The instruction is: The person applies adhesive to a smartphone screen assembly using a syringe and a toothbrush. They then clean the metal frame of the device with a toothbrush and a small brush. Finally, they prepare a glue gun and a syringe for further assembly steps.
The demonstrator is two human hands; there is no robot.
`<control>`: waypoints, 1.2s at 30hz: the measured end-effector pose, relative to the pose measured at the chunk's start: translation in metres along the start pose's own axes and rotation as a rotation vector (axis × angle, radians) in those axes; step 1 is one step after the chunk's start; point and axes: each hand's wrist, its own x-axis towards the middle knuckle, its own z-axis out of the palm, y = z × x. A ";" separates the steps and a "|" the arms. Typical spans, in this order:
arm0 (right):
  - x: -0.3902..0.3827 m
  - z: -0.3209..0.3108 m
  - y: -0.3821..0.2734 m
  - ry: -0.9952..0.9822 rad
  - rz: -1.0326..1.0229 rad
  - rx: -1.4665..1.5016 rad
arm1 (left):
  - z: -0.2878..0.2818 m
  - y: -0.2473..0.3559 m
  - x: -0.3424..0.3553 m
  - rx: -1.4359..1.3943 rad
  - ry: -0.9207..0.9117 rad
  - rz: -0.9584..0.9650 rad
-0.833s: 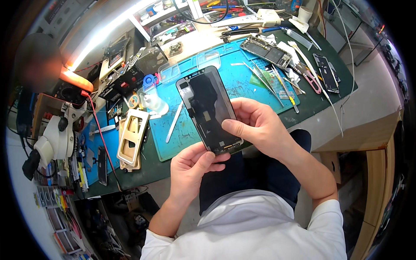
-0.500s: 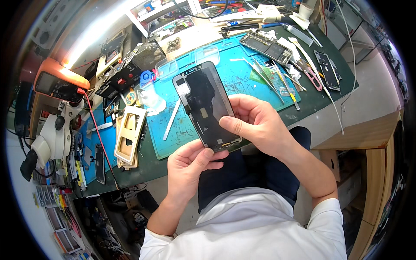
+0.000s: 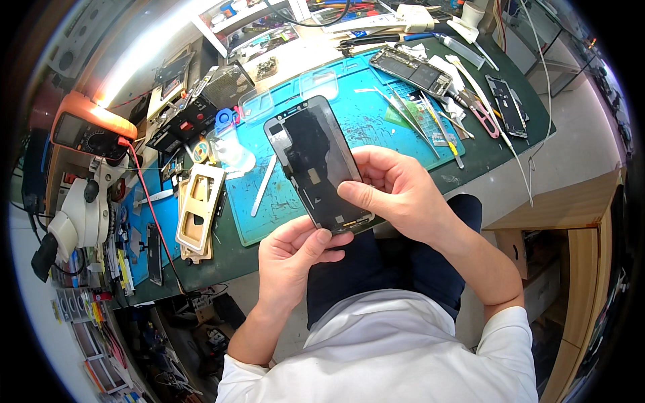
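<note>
Both hands hold a black phone screen (image 3: 316, 158), its back face turned up, above the near edge of the blue work mat (image 3: 250, 215). My left hand (image 3: 295, 258) pinches the lower left corner between thumb and fingers. Along the right edge, my right hand (image 3: 390, 188) grips with the thumb on top and the fingers mostly hidden beneath. A white plastic stick (image 3: 264, 185) lies on the mat left of the screen. Farther back on the right rests an opened phone body (image 3: 411, 70), with tweezers (image 3: 411, 119) nearer me.
An orange multimeter (image 3: 94, 127) stands at the left, its red lead hanging over the bench edge. Gold metal frames (image 3: 200, 209) lie left of the mat. At the right are a pink-handled tool (image 3: 485, 119), a syringe (image 3: 463, 52) and another phone part (image 3: 507, 107).
The pale patch near the screen's upper left corner, bright before, now looks dark. The screen's top has shifted slightly left. Both hands keep their grip.
</note>
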 end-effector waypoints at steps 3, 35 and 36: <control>0.000 0.000 0.000 0.001 -0.014 -0.013 | 0.000 0.000 0.000 0.003 0.001 -0.002; -0.018 0.013 0.001 0.076 -0.030 -0.088 | 0.008 -0.003 -0.002 0.096 0.038 0.165; -0.018 0.012 0.002 0.075 -0.022 -0.033 | 0.009 -0.001 -0.003 0.070 0.020 0.171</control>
